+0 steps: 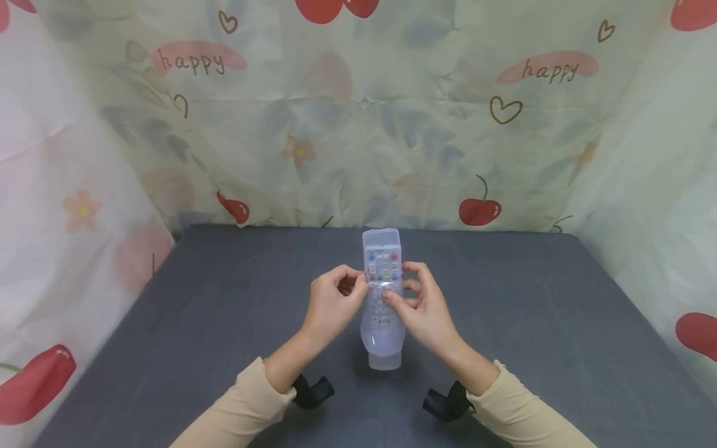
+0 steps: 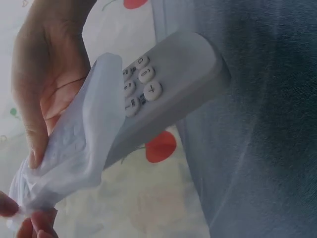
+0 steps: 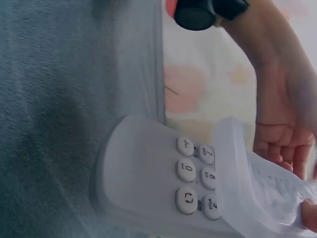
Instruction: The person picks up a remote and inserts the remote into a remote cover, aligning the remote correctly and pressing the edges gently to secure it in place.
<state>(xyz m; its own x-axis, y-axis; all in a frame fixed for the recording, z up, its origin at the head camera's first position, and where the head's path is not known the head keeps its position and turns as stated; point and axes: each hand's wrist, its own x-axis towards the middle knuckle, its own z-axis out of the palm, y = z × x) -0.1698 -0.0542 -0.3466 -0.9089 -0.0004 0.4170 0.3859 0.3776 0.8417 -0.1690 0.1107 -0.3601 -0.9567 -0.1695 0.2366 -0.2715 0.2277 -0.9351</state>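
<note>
"Happy" goes the lettering on the left pink patch (image 1: 198,57) of the hanging cloth (image 1: 364,124), and "happy" again on the right pink patch (image 1: 548,67)! Down on the remote (image 3: 136,173), there's a 7 on one key (image 3: 206,154), an 8 on the next button (image 3: 208,178), a 0 on a bottom-row button (image 3: 186,170). Small "wxyz" marks another key, its digit part-hidden; print under the clear cover (image 3: 232,163) is too blurred to read.
</note>
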